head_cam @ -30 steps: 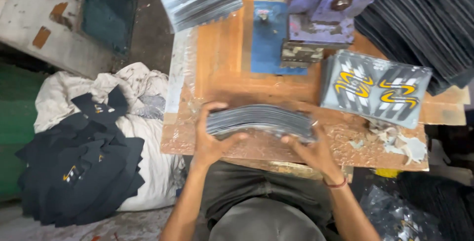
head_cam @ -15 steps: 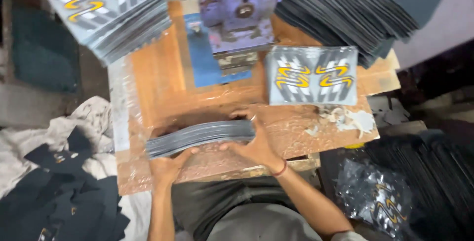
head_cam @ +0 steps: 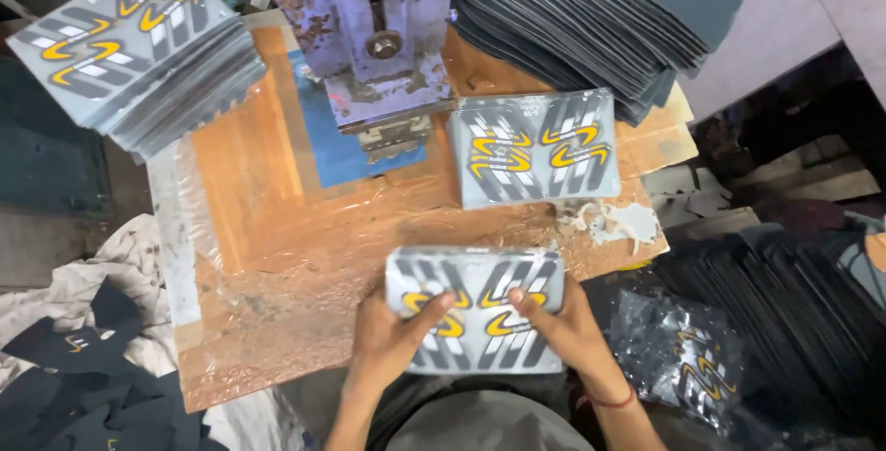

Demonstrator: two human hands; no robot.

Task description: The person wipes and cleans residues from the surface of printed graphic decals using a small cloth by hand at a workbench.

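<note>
Both hands clasp one stack of printed grey sheets (head_cam: 475, 308) at the lower middle of the frame, its top face turned up toward the camera and showing yellow curved marks with white and dark stripes. The left hand (head_cam: 388, 340) wraps the stack's left end, thumb laid across the top face and fingers curled out of sight beneath. The right hand (head_cam: 565, 326) closes on the right end in the same way, thumb on the print; a thin band circles its wrist. The stack hangs at the near edge of the wooden bench (head_cam: 268, 229), partly over the person's lap.

Above and right of the hands, a second printed stack (head_cam: 535, 148) lies flat on the bench, with white scraps (head_cam: 614, 222) just beside its lower right corner. A purple metal press (head_cam: 374, 26) stands at upper centre over a blue pad (head_cam: 337, 151). A third printed stack (head_cam: 138, 40) sits at upper left. Dark unprinted sheets (head_cam: 591, 17) are piled at upper right, and more dark pieces (head_cam: 794, 294) lie at the right edge. Cloth and dark cut pieces (head_cam: 74, 359) fill the lower left.
</note>
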